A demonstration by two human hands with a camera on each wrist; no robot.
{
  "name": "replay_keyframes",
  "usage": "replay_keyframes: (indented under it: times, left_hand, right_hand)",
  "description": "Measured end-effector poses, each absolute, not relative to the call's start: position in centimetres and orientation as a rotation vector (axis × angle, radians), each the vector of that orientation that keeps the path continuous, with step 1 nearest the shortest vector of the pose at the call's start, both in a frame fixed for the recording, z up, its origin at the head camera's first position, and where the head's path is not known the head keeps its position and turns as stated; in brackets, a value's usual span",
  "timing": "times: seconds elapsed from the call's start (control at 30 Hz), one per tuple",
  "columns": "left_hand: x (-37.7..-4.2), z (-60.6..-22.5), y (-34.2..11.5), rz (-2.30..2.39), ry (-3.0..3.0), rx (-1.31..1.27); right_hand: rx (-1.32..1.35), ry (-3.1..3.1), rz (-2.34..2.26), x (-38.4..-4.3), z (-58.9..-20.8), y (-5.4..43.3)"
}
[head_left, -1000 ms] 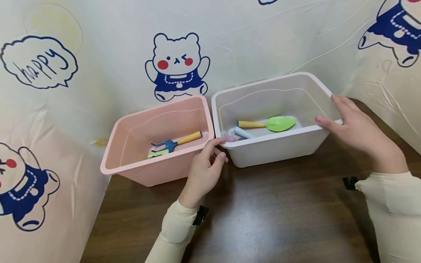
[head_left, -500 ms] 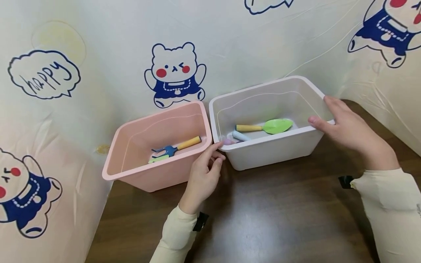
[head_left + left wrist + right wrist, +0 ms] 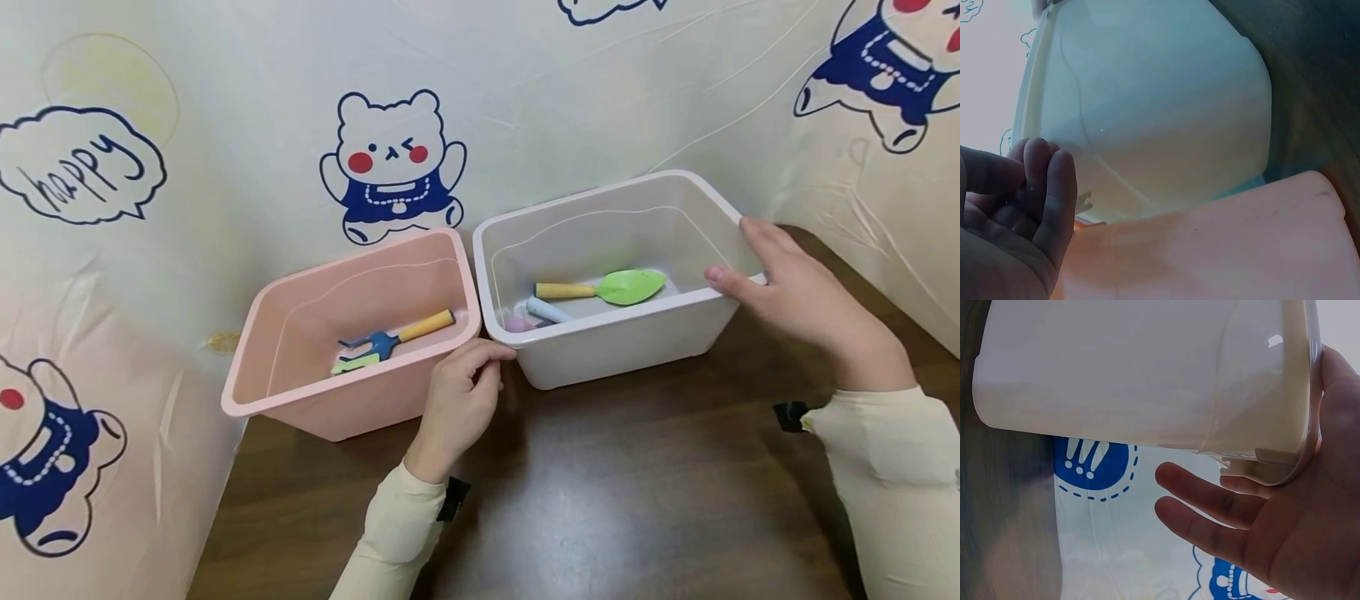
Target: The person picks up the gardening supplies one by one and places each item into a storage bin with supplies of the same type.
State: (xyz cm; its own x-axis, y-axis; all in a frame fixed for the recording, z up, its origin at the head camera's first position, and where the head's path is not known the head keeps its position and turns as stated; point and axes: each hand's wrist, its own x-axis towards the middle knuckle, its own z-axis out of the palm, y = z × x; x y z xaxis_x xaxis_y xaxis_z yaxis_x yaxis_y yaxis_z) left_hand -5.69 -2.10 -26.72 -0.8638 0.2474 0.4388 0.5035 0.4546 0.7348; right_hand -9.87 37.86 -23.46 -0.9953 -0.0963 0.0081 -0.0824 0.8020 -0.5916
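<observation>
My right hand [image 3: 817,308] rests on the near right corner of the white plastic bin [image 3: 615,352], thumb over the front rim. In the right wrist view, two fingers [image 3: 1210,531] extend straight below the corner. Where the two bins meet, my left hand [image 3: 457,408] has loosely bent fingers and holds nothing; its index fingertip is right at the white bin's near left corner. The pink bin [image 3: 360,402] stands on the left. A green trowel [image 3: 632,287] with a yellow handle lies in the white bin. A blue hand fork [image 3: 381,343] with a yellow handle lies in the pink bin.
A pale blue handle [image 3: 547,311] and a purple piece [image 3: 517,323] lie beside the trowel, partly hidden by the rim. A light green tool end [image 3: 356,364] lies near the fork. Both bins stand on a dark wooden table [image 3: 600,483] against a printed cloth [image 3: 247,100].
My left index finger has come down from the white bin's rim to just below its corner. The right hand keeps its place on the bin. The head view has shifted slightly.
</observation>
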Motion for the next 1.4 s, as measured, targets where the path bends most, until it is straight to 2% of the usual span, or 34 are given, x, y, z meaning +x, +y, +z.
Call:
replay_keyframes:
  times: [0.57,0.97,1.4]
  left_hand:
    - [-4.5,-25.1,-7.0,-1.04,-2.194,-0.72]
    - [-3.2,-23.7,-10.9,-0.749,-2.157,-0.681]
    - [-2.3,-23.4,-13.1,-0.748,-2.306,-0.679]
  right_hand:
    - [-0.144,3.066,-0.887,-8.5,-22.2,36.3]
    - [-0.445,3.223,-0.671,-6.3,-21.0,31.0]
    - [-0.659,3.16,-0.592,-5.1,-21.7,26.2]
